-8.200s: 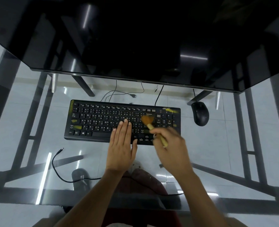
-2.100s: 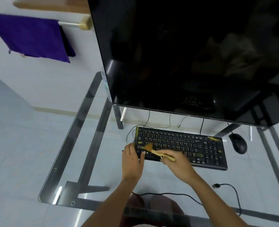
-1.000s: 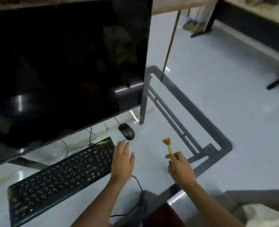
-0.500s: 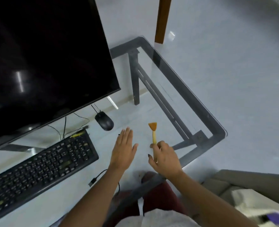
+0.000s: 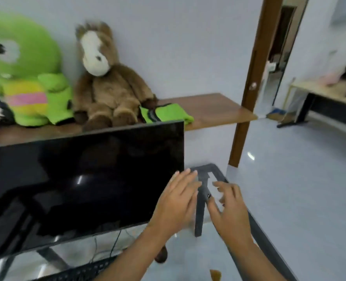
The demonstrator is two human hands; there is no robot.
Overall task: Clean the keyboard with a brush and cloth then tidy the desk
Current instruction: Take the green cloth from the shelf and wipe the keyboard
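Note:
Both my hands are raised above the right end of the glass desk [image 5: 269, 236], empty, fingers spread. My left hand [image 5: 178, 201] is beside the dark monitor's right edge. My right hand [image 5: 230, 207] hovers just to its right. The orange bristles of the brush [image 5: 215, 275] show at the bottom edge, lying on the glass below my right forearm. Only a strip of the black keyboard [image 5: 82, 273] shows at the bottom left. The black mouse [image 5: 161, 256] peeks out from under my left forearm. A green cloth [image 5: 168, 115] lies on the wooden shelf behind the monitor.
The large dark monitor [image 5: 76, 179] fills the left middle. On the wooden shelf [image 5: 214, 110] sit a brown plush horse [image 5: 105, 84] and a green plush toy [image 5: 24, 74]. A brown door frame [image 5: 251, 82] stands to the right. Cables hang under the monitor.
My right hand has let go of the brush, which now lies on the glass. My view has swung up from the desk toward the shelf, and both hands have risen, open.

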